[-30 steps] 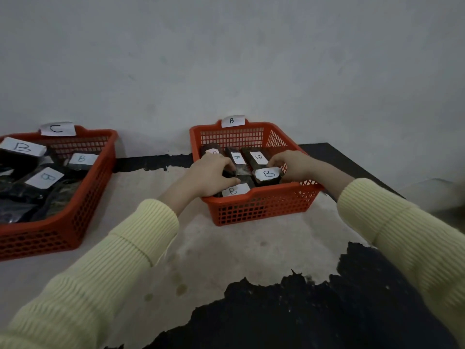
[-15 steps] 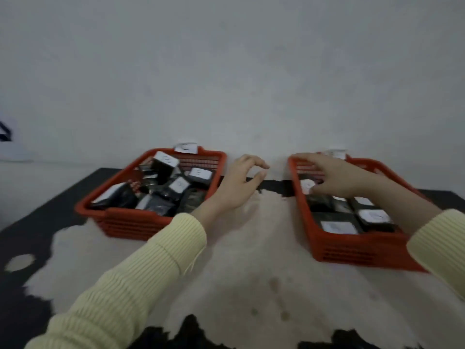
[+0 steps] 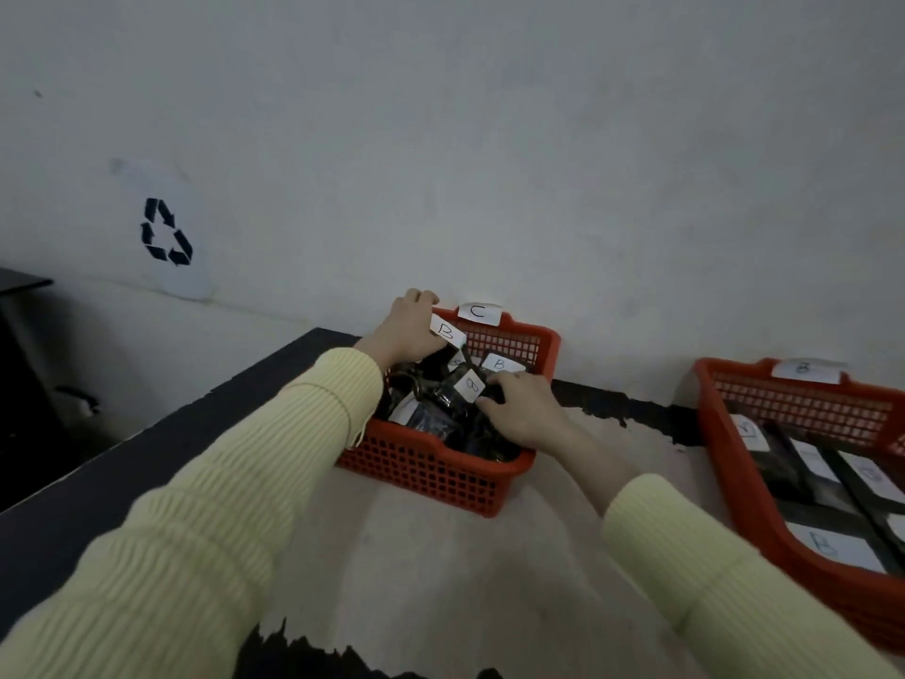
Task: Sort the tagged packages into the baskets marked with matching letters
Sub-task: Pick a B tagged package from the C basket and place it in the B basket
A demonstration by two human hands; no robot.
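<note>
Now, left hand: fingers are curled round the top of a dark package; its white B tag sticks out beside the thumb.
Held package position: it is raised at the rear left corner of the C basket, its lower part still among the pile.
Right hand: fingers are bent and laid on a second dark package, just beside its white tag; whether it is pinched or only touched cannot be told.
Hands, relative: both are set over the same basket, apart, left farther back.
C basket: red mesh, marked by a paper C label on the rear rim; a loose heap of dark packages is held inside, another B tag is seen near the back.
B basket: placed well to the right, partly cut off; tagged packages are laid flat in rows; its rear label is blurred.
Table: worn pale top with black patches.
Wall: a recycling symbol is noted at left.
</note>
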